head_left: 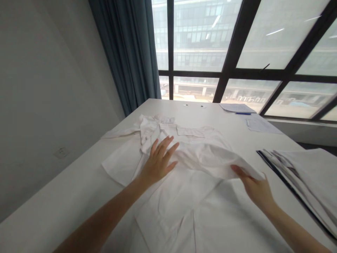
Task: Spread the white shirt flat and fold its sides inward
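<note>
A long white garment, seemingly a coat [181,196], lies spread over the table with its lower part toward me. My left hand [160,160] rests on the cloth left of its middle, palm down and fingers spread. On the right, my right hand [254,184] grips an edge of the fabric between thumb and fingers. That edge is lifted off the table, and the cloth sags in loose folds between my hands. Bunched fabric lies at the far left end, and a flat panel spreads out at the left. The fingers under the held edge are hidden.
A stack of folded white cloth [313,175] with a dark edge lies at the right. Papers [237,107] and a blue pen [243,113] are at the far right of the white table [168,107]. Behind stand a blue curtain [131,52] and windows; a wall [52,88] is left.
</note>
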A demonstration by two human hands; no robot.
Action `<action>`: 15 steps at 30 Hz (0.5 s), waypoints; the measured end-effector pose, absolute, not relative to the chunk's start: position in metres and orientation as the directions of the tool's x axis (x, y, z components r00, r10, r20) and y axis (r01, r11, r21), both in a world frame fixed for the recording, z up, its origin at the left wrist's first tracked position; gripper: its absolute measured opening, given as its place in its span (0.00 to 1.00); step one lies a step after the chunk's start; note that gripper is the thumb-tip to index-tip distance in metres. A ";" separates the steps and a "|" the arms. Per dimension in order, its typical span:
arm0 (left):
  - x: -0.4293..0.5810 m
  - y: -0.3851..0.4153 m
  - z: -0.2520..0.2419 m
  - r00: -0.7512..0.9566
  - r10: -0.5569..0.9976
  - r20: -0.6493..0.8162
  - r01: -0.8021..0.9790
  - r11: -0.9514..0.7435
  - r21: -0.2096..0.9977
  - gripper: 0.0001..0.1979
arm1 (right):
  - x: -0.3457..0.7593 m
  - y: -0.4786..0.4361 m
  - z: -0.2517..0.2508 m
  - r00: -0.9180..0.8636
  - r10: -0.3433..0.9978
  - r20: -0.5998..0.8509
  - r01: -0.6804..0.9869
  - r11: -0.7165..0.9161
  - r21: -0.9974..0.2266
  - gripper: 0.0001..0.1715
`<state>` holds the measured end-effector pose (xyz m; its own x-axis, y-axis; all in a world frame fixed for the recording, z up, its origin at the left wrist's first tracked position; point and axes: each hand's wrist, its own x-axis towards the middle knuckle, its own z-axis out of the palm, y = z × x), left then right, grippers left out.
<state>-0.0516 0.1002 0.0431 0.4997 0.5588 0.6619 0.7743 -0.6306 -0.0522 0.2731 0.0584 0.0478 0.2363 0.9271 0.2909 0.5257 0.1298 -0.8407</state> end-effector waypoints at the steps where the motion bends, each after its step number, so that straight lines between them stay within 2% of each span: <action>1: -0.061 0.105 0.036 0.489 0.607 0.627 0.811 -0.580 -0.072 0.30 | 0.283 0.058 0.048 0.278 0.914 0.297 0.544 0.105 -0.832 0.21; 4: -0.082 0.115 0.012 0.460 0.736 0.497 0.872 -0.481 -0.094 0.30 | 0.312 0.057 0.042 0.389 0.898 0.206 0.520 -0.030 -0.854 0.26; 8: -0.096 0.121 -0.011 0.444 0.822 0.357 0.894 -0.436 -0.107 0.26 | 0.336 0.050 0.022 0.357 0.933 0.040 0.395 -0.112 -0.912 0.30; 12: -0.106 0.126 -0.018 0.438 0.835 0.333 0.899 -0.414 -0.142 0.27 | 0.346 0.036 0.006 0.283 0.946 -0.156 0.263 -0.233 -0.936 0.31; 15: -0.114 0.134 -0.017 0.402 0.840 0.364 0.916 -0.373 -0.150 0.27 | 0.347 0.024 0.011 0.255 0.942 -0.217 0.249 -0.281 -0.927 0.29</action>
